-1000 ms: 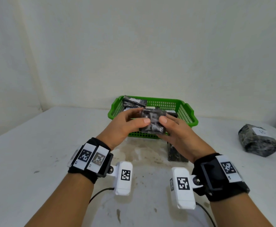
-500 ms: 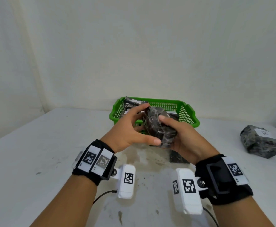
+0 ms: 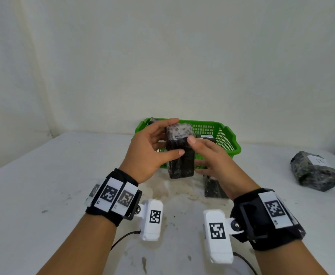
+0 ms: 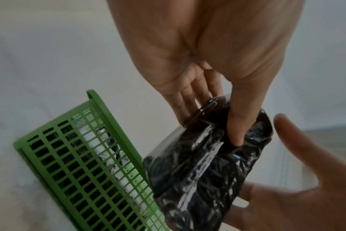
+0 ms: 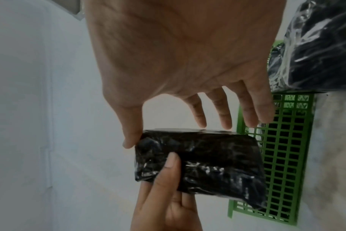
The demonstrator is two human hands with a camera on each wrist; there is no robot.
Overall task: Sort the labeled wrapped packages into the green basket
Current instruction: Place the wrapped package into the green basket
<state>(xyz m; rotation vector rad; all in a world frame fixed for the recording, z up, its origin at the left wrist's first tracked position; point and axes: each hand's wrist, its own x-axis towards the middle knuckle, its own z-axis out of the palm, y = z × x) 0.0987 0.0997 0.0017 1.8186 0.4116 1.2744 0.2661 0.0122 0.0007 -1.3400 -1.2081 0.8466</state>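
Note:
I hold a dark plastic-wrapped package (image 3: 179, 153) upright in front of the green basket (image 3: 229, 147). My left hand (image 3: 152, 147) grips it, thumb across its near face and fingers behind. In the left wrist view the thumb presses into the package (image 4: 203, 168). My right hand (image 3: 210, 155) has straight fingers, and only its thumb tip touches the package's top edge. In the right wrist view the right hand (image 5: 188, 70) is spread over the package (image 5: 207, 164). No label shows on the faces I can see. The basket (image 5: 282, 156) holds other wrapped packages.
Another dark package (image 3: 214, 188) stands on the white table (image 3: 43, 185) just behind my right wrist. A grey wrapped package with a white label (image 3: 315, 171) lies at the far right. A pale wall rises close behind the basket.
The package has been turned from lying sideways between both hands to standing upright. My right hand has loosened from holding it to straight fingers. Both hands rose slightly.

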